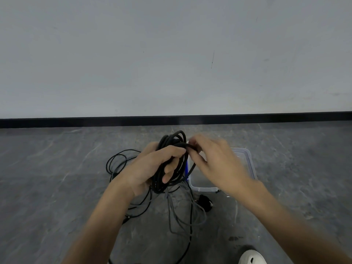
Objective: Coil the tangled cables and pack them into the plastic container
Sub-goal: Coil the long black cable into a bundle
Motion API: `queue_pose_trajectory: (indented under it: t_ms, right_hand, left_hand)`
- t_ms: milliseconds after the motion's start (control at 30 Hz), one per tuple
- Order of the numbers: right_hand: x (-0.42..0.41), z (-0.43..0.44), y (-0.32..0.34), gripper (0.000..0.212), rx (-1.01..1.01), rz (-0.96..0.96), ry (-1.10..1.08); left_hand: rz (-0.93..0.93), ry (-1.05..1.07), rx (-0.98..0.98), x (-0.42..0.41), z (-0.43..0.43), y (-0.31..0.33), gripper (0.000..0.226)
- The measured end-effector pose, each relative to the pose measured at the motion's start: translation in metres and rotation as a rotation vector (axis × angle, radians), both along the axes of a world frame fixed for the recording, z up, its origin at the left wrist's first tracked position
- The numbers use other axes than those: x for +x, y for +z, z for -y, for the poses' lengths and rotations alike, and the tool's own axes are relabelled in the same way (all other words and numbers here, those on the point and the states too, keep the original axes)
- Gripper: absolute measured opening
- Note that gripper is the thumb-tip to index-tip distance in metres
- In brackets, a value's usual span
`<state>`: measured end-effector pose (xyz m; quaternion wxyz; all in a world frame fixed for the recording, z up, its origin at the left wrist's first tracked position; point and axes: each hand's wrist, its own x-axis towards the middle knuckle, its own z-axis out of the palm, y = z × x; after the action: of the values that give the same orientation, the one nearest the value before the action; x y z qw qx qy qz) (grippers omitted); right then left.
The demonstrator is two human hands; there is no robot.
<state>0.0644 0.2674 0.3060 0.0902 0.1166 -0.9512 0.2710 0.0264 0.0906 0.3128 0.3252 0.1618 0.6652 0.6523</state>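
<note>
My left hand (152, 166) grips a coil of thick black cable (172, 147), held upright above the floor with its loops rising past my fingers. My right hand (215, 161), blurred by motion, pinches a strand of the same black cable at the coil's upper right side. More tangled cables (181, 212), black and grey, lie on the floor beneath the coil, and thin black loops (118, 161) spread to the left. The clear plastic container (249, 161) sits on the floor behind my right hand, partly hidden by it. A black plug (205, 202) lies near its front corner.
The grey stone floor (57, 178) meets a pale wall (171, 54) at a black skirting board (76, 121). A white shoe (251, 257) shows at the bottom right. A blue item (186, 168) shows at the container's left side.
</note>
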Motion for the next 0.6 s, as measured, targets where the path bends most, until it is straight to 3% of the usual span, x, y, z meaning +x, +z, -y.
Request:
queue_pose_trajectory:
  t_ms: [100, 200, 300, 400, 500, 600]
  right_hand:
    - [-0.002, 0.004, -0.006, 0.013, -0.324, 0.238, -0.064]
    - [-0.001, 0.005, -0.011, 0.009, -0.485, 0.47, -0.047]
    - [0.0, 0.008, -0.007, 0.013, -0.649, 0.443, -0.095]
    - [-0.005, 0.006, 0.0, 0.019, -0.637, 0.396, -0.174]
    - [-0.002, 0.007, -0.001, 0.03, -0.609, 0.586, -0.02]
    - [0.002, 0.011, -0.004, 0.027, -0.675, 0.555, 0.034]
  left_hand:
    - [0.031, 0.066, 0.045, -0.001, 0.001, 0.001, 0.044]
    - [0.07, 0.155, 0.138, -0.005, 0.006, 0.003, 0.039]
    - [0.052, 0.157, 0.132, -0.006, 0.009, 0.003, 0.037]
    - [0.064, 0.111, 0.156, -0.003, 0.007, 0.003, 0.034]
    - [0.107, 0.1, 0.223, -0.002, 0.005, 0.003, 0.026]
    - [0.113, 0.092, 0.25, -0.002, 0.004, 0.003, 0.025]
